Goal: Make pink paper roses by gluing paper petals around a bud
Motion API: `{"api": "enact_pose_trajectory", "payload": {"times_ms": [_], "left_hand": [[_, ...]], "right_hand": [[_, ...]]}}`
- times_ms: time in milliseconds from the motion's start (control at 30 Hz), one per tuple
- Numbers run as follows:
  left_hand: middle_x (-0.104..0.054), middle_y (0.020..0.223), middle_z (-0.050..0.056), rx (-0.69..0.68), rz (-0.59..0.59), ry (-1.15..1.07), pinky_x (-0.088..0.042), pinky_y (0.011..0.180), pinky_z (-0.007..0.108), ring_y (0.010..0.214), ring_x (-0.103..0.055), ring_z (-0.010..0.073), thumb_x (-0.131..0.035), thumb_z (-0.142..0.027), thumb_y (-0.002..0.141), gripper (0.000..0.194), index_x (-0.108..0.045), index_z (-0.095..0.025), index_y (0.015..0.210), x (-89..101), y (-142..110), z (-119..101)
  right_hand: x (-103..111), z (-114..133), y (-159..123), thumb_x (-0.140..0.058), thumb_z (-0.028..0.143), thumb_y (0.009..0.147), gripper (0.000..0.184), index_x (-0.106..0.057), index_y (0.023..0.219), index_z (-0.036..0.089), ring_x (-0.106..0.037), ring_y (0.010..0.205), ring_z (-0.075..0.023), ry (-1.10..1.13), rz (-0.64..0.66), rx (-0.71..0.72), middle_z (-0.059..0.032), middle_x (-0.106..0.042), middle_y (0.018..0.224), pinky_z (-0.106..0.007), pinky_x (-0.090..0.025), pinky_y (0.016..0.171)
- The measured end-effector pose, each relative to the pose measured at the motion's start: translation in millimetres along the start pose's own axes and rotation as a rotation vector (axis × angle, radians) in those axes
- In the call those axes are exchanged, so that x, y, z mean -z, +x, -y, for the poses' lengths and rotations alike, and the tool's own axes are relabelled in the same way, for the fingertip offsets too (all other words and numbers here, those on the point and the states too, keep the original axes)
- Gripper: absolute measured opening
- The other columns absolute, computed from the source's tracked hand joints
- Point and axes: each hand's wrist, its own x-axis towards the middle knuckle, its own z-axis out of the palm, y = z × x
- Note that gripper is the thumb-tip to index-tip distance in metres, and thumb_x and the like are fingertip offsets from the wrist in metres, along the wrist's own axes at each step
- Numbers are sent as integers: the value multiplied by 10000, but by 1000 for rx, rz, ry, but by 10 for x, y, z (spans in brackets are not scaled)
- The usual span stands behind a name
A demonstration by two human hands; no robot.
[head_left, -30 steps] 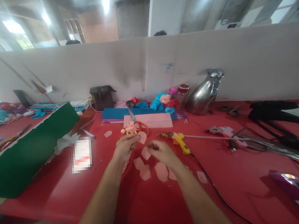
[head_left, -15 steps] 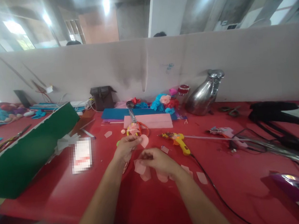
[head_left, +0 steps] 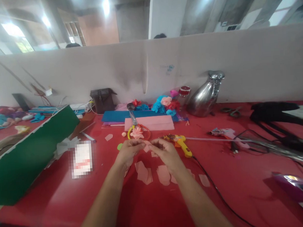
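Note:
A pink paper petal is pinched between my left hand and my right hand, both closed at its edges. Just beyond my fingers lies a partly made pink paper flower, over the handles of a pair of scissors. Loose pink petals lie on the red table below my hands, with more pink pieces to their left. To the right of my right hand rests a yellow hot glue gun with a long glue stick in it.
A green board stands at the left. Paper flowers, folded pink paper and a metal jug sit along the back partition. A purple iron is at the right edge. Behind the board, a co-worker's arm shows.
My right hand has risen from the loose petals to meet my left hand at the petal, which both now grip. A co-worker's arm has appeared behind the green board.

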Motion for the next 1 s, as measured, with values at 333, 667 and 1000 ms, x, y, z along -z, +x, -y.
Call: {"api": "enact_pose_trajectory", "payload": {"times_ms": [333,667,1000], "left_hand": [[-576,567,-6,23,-19,-47,-201,420,192,417,-338,21,-793,-232,519,289,-699,-112,765,-13,-16,-41],[-602,609,18,32,-18,-36,-170,410,199,410,-319,13,-755,-208,539,302,-709,-104,819,-14,-18,-38],[-606,618,24,152,63,52,-206,421,199,438,-401,34,-734,-163,530,285,-712,-112,810,82,-33,-37]], "right_hand": [[-4,53,-33,-570,391,775,210,-646,776,195,-572,647,-151,-56,-36,76,-19,-667,718,-253,-434,582],[8,43,5,-563,328,708,146,-629,685,200,-473,555,-118,-16,-112,-6,18,-572,609,-232,-385,526],[52,-4,45,-578,311,690,114,-572,665,199,-407,492,-107,168,-413,-10,46,-467,513,-234,-303,478]]}}
